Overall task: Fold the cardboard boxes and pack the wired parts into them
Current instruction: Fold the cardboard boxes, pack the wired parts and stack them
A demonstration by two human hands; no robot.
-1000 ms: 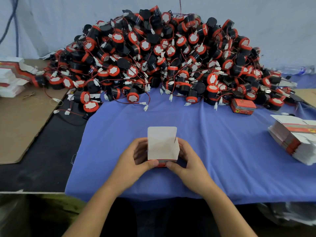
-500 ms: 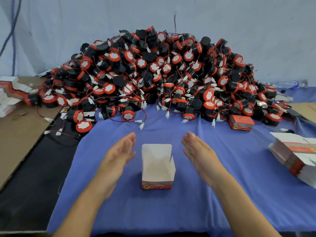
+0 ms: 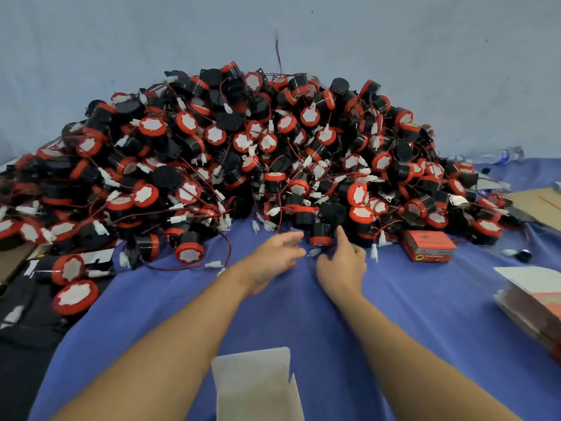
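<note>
Fingers loose on left hand [image 3: 273, 253] and right hand [image 3: 343, 264], nothing gripped yet. Grab front wired part [image 3: 321, 235] by the body, shake its wire free of pile [image 3: 243, 147], drop in open box [image 3: 258, 384].

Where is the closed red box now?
In the head view, the closed red box lies on the blue cloth at the foot of the pile of wired parts, right of the right hand.

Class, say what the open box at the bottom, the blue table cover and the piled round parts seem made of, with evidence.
Open box: thin matt white card, by its creased flaps. Blue cover: probably matt cloth; it wrinkles softly. Round parts: likely moulded plastic, black bodies with red rims faintly glossy.
</note>
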